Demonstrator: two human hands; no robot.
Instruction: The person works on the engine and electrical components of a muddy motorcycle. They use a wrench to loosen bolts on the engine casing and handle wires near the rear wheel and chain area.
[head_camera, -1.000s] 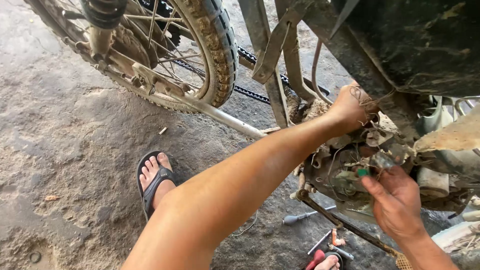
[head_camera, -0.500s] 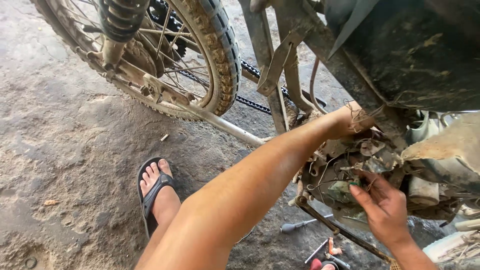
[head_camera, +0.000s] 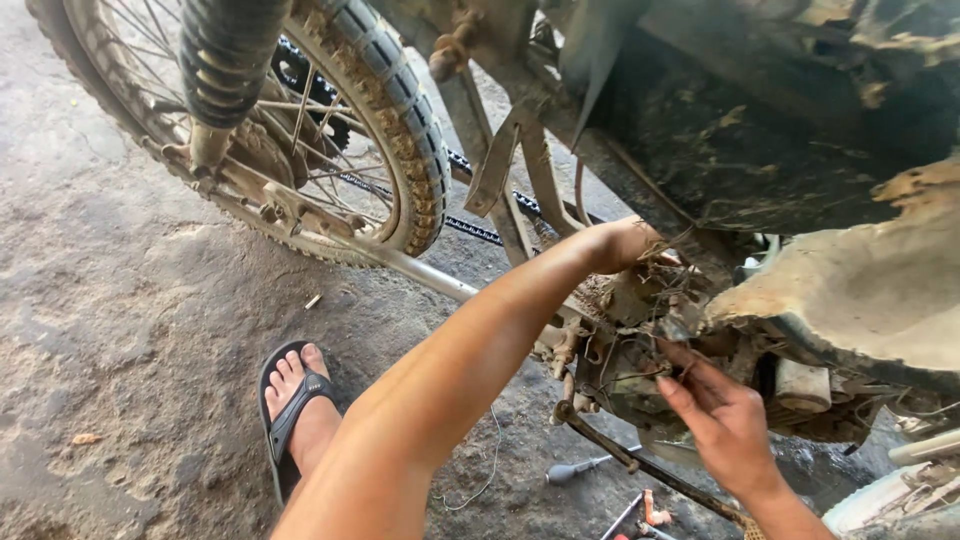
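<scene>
The right hand (head_camera: 725, 420) sits nearest the camera, palm up, fingers (head_camera: 690, 365) pinching into the muddy tangle of wires (head_camera: 640, 350) on the engine (head_camera: 650, 340); what exactly it grips is too caked to tell, and the underhand angle seems meant to get at a part from below. Beneath it a few tools (head_camera: 590, 465) lie on the ground, within easy reach. The left arm stretches across the frame, and the left hand (head_camera: 625, 243) disappears behind the frame tubes above the engine, so I cannot tell whether it is clenched or loose; it looks placed to steady or feed something from the far side. A sandalled foot (head_camera: 295, 400) is planted on the dirt floor (head_camera: 120, 330) for balance. Farther off, the rear wheel (head_camera: 300, 130) with its chain (head_camera: 480, 230) stands lifted, beside the shock spring (head_camera: 225, 55).
</scene>
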